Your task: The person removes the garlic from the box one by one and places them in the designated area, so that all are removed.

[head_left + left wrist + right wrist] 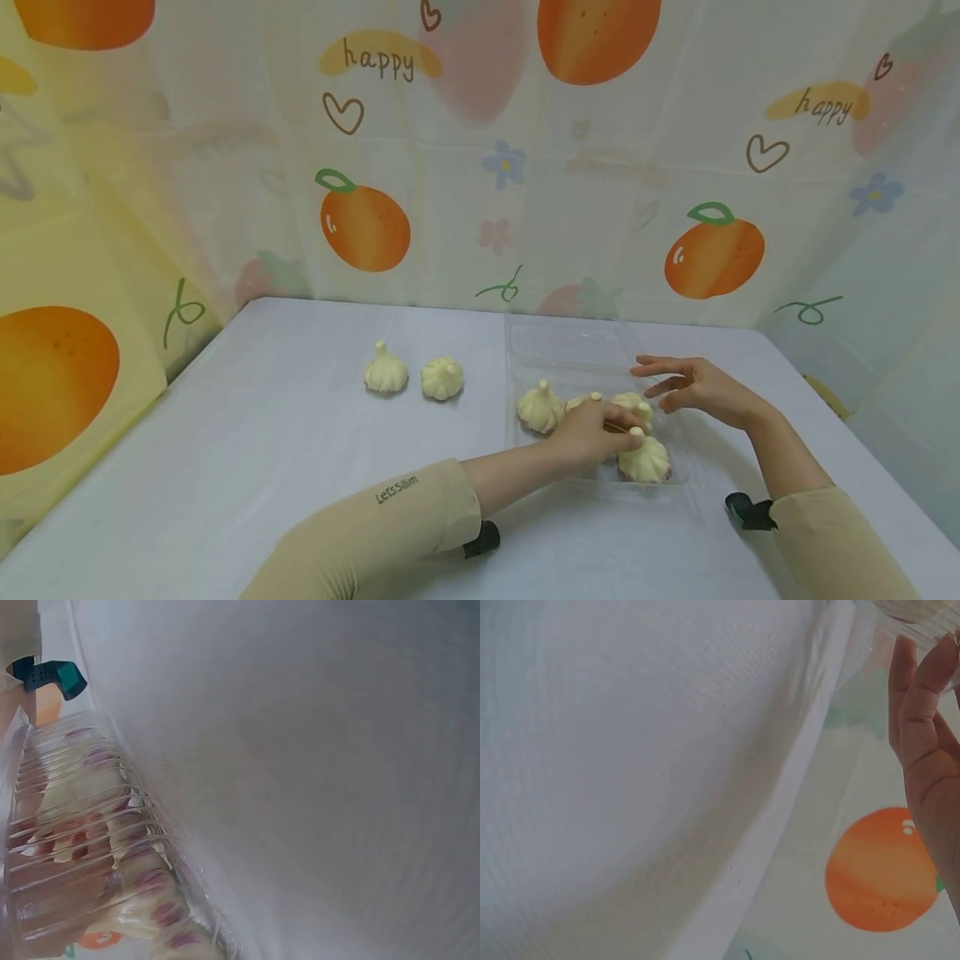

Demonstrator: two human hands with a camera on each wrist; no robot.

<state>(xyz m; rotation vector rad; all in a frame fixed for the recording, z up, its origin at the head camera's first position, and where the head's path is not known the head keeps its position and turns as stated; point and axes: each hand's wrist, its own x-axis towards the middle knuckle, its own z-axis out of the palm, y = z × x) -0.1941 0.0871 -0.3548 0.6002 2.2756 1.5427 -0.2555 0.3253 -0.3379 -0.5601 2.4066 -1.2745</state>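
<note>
My left hand [588, 433] reaches into a clear plastic clamshell box [693, 492] holding several whitish garlic bulbs. Its thumb and fingertips pinch the stem of the front right garlic bulb [647, 461]. Another garlic bulb [540, 408] sits at the box's left side, and one more garlic bulb [632, 406] lies behind the fingers. Through the ribbed box wall, the left wrist view shows purple-streaked garlic [150, 877] and the curled fingers [75, 836]. My right hand [705, 390] hovers at the box's right side with loosely bent fingers, holding nothing.
Two more garlic bulbs, a tall-stemmed bulb [386, 371] and a rounder bulb [442, 379], lie on the white table [225, 467] left of the box. The clear lid [573, 343] lies folded back. A fruit-printed curtain [450, 208] hangs behind the table.
</note>
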